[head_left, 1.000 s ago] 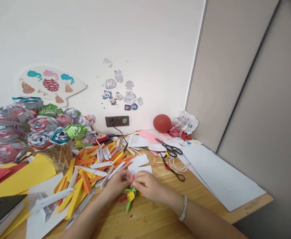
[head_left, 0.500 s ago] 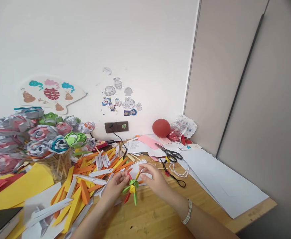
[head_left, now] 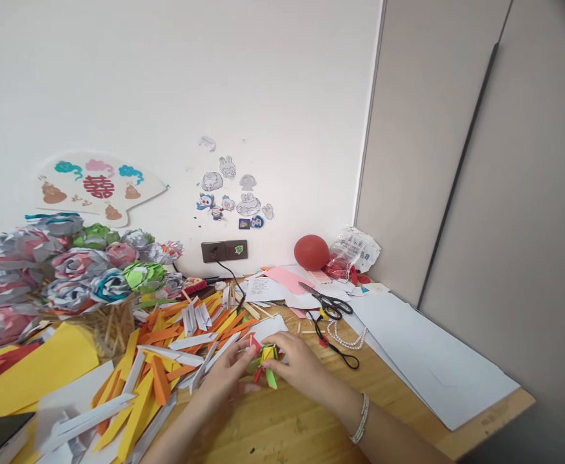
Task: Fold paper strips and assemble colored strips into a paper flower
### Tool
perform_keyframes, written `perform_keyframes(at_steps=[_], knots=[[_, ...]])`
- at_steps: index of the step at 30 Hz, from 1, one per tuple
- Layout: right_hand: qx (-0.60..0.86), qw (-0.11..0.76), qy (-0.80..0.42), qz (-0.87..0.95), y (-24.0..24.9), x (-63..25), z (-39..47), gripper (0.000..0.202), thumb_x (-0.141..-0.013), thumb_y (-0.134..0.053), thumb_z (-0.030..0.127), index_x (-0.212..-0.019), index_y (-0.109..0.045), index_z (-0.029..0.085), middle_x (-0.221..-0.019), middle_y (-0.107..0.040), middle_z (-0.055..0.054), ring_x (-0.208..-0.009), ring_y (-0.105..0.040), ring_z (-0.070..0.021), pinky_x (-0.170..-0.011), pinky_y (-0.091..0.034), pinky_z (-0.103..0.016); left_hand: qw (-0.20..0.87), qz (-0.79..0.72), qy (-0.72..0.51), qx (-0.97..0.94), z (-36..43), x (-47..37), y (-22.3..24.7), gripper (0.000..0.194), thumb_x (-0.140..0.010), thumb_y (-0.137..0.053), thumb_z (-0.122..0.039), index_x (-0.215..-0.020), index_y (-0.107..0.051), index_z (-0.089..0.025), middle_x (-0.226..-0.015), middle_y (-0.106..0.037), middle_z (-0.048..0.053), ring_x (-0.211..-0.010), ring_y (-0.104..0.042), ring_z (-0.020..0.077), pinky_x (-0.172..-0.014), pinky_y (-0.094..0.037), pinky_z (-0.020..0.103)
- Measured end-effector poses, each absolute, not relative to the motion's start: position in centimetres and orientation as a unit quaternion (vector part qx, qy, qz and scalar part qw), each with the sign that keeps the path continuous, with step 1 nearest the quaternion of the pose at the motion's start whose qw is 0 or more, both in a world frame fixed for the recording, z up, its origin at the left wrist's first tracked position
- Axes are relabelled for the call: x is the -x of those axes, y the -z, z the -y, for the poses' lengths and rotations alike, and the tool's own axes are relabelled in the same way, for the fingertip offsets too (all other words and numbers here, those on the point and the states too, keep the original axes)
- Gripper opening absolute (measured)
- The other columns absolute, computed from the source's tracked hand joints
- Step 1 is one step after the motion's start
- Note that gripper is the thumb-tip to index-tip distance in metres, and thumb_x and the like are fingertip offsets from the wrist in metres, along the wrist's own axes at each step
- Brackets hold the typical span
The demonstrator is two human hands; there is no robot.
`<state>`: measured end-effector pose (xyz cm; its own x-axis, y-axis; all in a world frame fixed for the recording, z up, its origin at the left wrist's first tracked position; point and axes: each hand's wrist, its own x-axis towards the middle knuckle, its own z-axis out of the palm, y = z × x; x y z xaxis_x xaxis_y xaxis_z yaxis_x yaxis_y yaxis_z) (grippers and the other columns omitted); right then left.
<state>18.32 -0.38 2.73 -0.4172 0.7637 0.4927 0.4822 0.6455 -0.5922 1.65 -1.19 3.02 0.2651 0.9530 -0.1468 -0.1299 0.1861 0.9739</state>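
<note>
Between my two hands is a small folded-paper piece (head_left: 268, 353) with yellow, green and red strips sticking out. My left hand (head_left: 233, 366) grips its left side, thumb by a red tip. From the right, my right hand (head_left: 293, 361) closes on it, with fingers over its upper edge and the thumb near a green strip; the fingers cover part of the piece. Just left of my hands lies a loose heap of folded paper strips (head_left: 160, 377) in orange, yellow and white. A white sheet (head_left: 269, 327) lies on the table behind my hands.
Black scissors (head_left: 333, 305), a pearl string (head_left: 347, 341) and a black cord loop (head_left: 349, 362) lie right of my hands. Large white sheets (head_left: 432, 354) cover the right side. A red balloon (head_left: 311, 252) rests by the wall. Paper flowers (head_left: 82, 263) stand left; a dark phone (head_left: 2, 432) lies front left.
The paper piece has turned and shifted slightly right and up. My right hand has moved from holding one strip's tip to closing around the piece's body. The view has shifted a little.
</note>
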Motion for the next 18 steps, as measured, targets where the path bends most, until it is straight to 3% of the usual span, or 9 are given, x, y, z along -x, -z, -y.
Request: perform_keyframes(at_steps=[3,6,13,15,18], knots=[[0.378,0.39,-0.184,0.82,-2.7,-18.4,0.1,0.024,-0.077,-0.059,0.021,-0.101,-0.056,0.021,-0.099,-0.06,-0.003,-0.093,-0.053,-0.0171,-0.08,-0.04,-0.028,0.561,-0.449,-0.418,-0.556,1.4,-1.9,-2.8,0.073,-0.059,-0.064,-0.053,-0.117,-0.034,-0.02,-0.082,-0.059,0.004,-0.066,-0.061,0.0193,-0.054,-0.047,0.029],[0.389,0.393,-0.185,0.812,-2.4,-18.4,-0.1,0.024,-0.077,-0.058,0.02,-0.101,-0.056,0.021,-0.097,-0.06,-0.004,-0.091,-0.054,-0.0173,-0.077,-0.041,-0.028,0.358,-0.509,-0.416,-0.663,1.8,-2.0,-2.4,0.069,-0.062,-0.062,-0.05,-0.117,-0.034,-0.02,-0.068,-0.058,-0.002,-0.056,-0.056,0.0165,-0.05,-0.042,0.026],[0.409,0.426,-0.217,0.777,-2.4,-18.1,0.1,0.023,-0.078,-0.054,0.019,-0.1,-0.056,0.021,-0.096,-0.06,-0.003,-0.088,-0.054,-0.0171,-0.077,-0.041,-0.029,-0.023,-0.58,-0.291,-0.761,2.9,-2.1,-2.4,0.024,-0.081,-0.04,-0.044,-0.083,-0.048,-0.022,-0.049,-0.052,-0.005,-0.044,-0.053,0.0149,-0.041,-0.03,0.021],[0.408,0.44,-0.235,0.765,-2.4,-18.1,0.0,0.02,-0.078,-0.054,0.022,-0.098,-0.056,0.02,-0.096,-0.06,-0.003,-0.089,-0.054,-0.0175,-0.077,-0.041,-0.029,-0.108,-0.536,-0.26,-0.796,2.8,-2.0,-2.3,0.025,-0.085,-0.036,-0.037,-0.07,-0.049,-0.022,-0.051,-0.055,-0.003,-0.047,-0.056,0.0148,-0.043,-0.031,0.021],[0.408,0.448,-0.284,0.743,-1.6,-17.9,-0.4,0.024,-0.075,-0.057,0.027,-0.099,-0.055,0.02,-0.094,-0.059,-0.003,-0.086,-0.054,-0.0177,-0.071,-0.043,-0.027,-0.155,-0.476,-0.245,-0.83,2.6,-1.8,-2.0,0.032,-0.088,-0.03,-0.027,-0.062,-0.048,-0.021,-0.055,-0.058,-0.001,-0.049,-0.057,0.0138,-0.045,-0.034,0.021]])
